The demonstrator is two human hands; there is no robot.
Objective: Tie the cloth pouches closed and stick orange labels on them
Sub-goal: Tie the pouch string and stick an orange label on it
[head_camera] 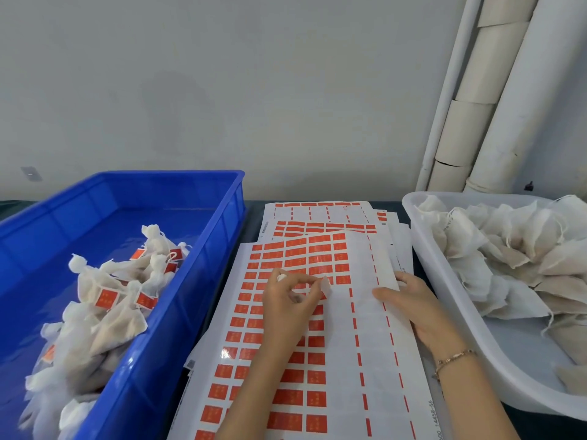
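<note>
A: Hands?
B: Your left hand (292,300) pinches a peeled label (326,285) just above the label sheet (317,360). Your right hand (409,301) lies flat, fingers straight, pressing the sheet's right side.
A: Pouches?
B: Tied pouches (104,300) with orange labels sit in the blue bin (190,296) on your left. Untied pouches (508,249) fill the white tray (444,296) on your right.

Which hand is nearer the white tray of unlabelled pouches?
Right. The right hand lies flat on the right edge of the label sheet, just beside the white tray; the left hand is over the sheet's middle, pinching a small pale piece.
</note>
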